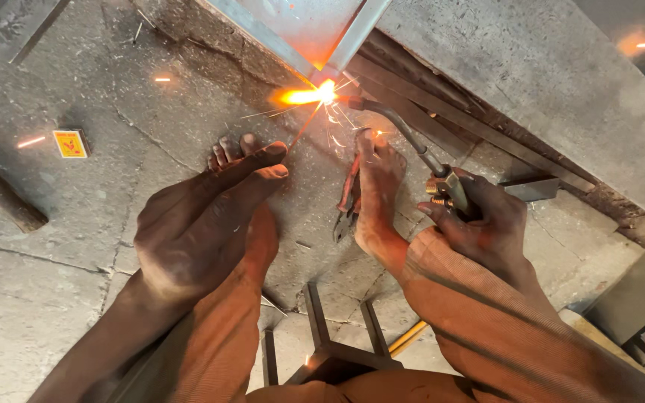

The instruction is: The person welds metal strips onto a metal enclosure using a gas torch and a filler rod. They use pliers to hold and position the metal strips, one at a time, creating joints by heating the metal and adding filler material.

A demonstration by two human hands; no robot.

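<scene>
My left hand pinches a thin filler rod between thumb and fingers, its tip reaching into a bright orange flame. My right hand grips the brass handle of a gas torch, whose curved neck points at the same spot. The flame plays on the corner joint of a pale metal frame, and sparks scatter from it. Both hands are dark with grime. My bare feet rest on the floor just below the joint, the right foot beside the torch neck.
Red-handled pliers lie against my right foot. A yellow matchbox sits on the cracked concrete floor at left, near a dark pipe. A concrete slab and flat steel bars run along the right. A metal stool frame is under me.
</scene>
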